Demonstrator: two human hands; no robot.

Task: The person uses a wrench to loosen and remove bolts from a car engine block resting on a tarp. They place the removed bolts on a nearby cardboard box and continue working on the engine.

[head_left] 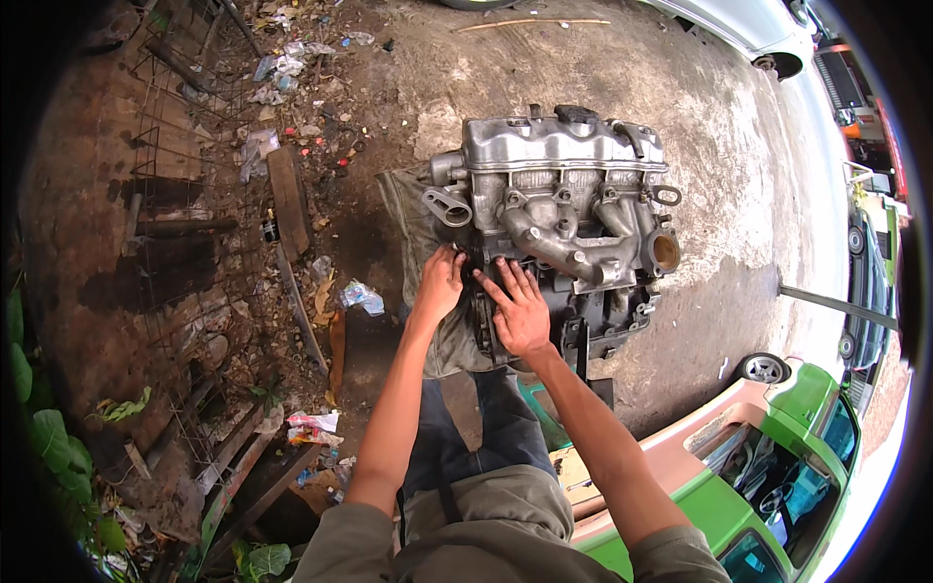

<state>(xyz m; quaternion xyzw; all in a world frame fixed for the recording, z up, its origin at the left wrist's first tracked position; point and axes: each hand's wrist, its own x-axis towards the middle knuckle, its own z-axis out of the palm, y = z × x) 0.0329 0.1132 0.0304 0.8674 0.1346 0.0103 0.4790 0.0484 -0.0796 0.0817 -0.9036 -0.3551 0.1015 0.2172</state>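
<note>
A bare engine point(564, 146) with a silver ribbed valve cover stands in front of me. Its cast intake manifold point(559, 243) ends on the right in a round, open flange point(664, 253). At the engine's left end, below a metal bracket with a slot point(447, 207), my left hand point(439, 284) has its fingers bent together against the block's edge; what they hold, if anything, is hidden. Beside it my right hand point(522, 316) lies with fingers stretched and spread on the dark lower block, under the manifold. Dark grease marks the fingertips of both hands.
A grey-green cloth point(447, 345) lies under the engine's left side. Litter, wooden boards point(289, 199) and rusty wire mesh cover the ground at left. A green and pink vehicle point(719, 428) stands at lower right, a pale car point(743, 24) at the top right.
</note>
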